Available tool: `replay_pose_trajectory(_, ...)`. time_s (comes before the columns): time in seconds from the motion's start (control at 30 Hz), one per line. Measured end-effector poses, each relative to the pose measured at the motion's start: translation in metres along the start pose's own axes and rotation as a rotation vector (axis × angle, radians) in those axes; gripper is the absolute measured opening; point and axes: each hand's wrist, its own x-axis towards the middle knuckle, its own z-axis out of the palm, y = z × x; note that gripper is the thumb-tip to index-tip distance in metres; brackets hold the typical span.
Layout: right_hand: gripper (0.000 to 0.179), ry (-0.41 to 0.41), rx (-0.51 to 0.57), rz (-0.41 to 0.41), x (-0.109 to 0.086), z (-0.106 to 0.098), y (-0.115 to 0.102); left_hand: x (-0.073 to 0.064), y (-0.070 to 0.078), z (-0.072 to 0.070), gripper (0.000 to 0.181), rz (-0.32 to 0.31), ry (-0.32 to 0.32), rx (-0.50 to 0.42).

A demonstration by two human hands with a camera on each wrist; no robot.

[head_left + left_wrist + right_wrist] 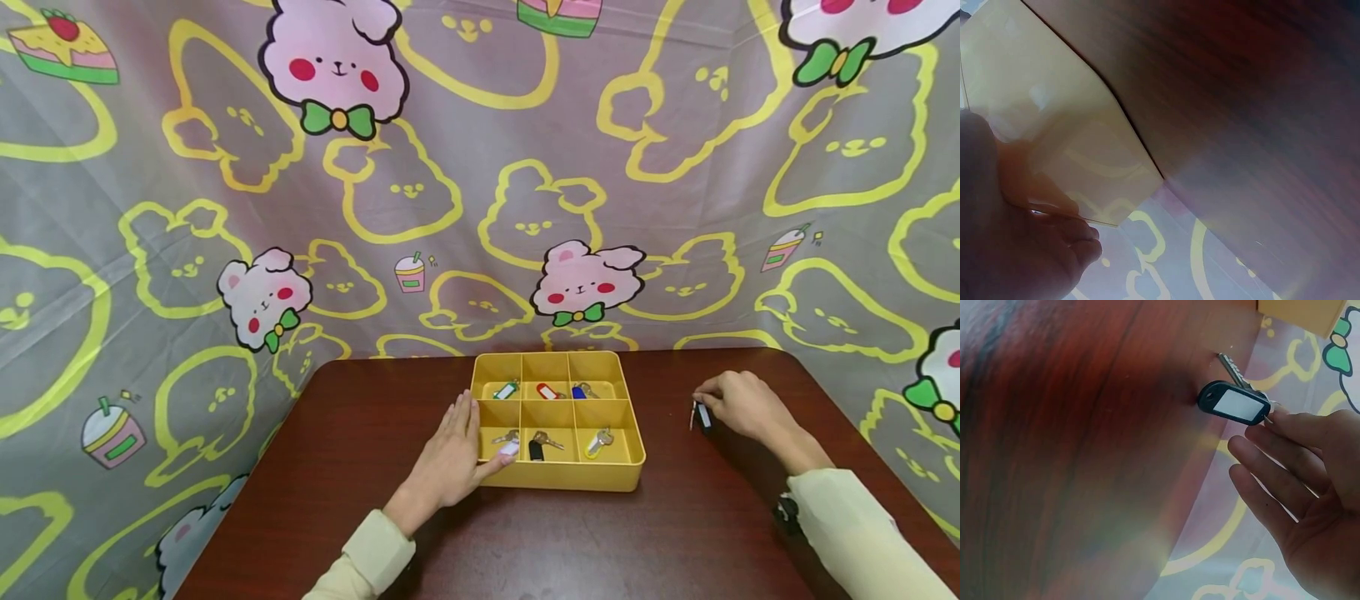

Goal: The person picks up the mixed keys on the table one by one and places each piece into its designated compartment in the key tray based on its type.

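Note:
A yellow divided box stands on the table, with keys and coloured tags in its compartments. Flat along the box's left side lies my left hand, its fingers straight and its thumb at the front edge. In the left wrist view this hand touches the box wall. Right of the box, my right hand pinches a key with a black tag by its ring. The right wrist view shows the black tag and key hanging from the fingertips, the other fingers of the hand loosely extended.
The back row holds keys with a green tag, a red tag and a blue tag. In front are a pale tag, a black tag and a yellow tag. A patterned curtain surrounds the table.

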Motion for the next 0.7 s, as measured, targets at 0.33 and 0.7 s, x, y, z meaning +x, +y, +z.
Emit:
replay_pose_trajectory(0.33,0.017,0.016,0.005,0.015,0.000,-0.006,-0.007,-0.001,0.001,-0.002,0.109,0.000,-0.003,-0.004)
replay_pose_trajectory(0.7,0.016,0.005,0.023,0.023,-0.002,-0.014,-0.012,-0.001,0.001,-0.001,0.108,-0.001,-0.003,0.000)
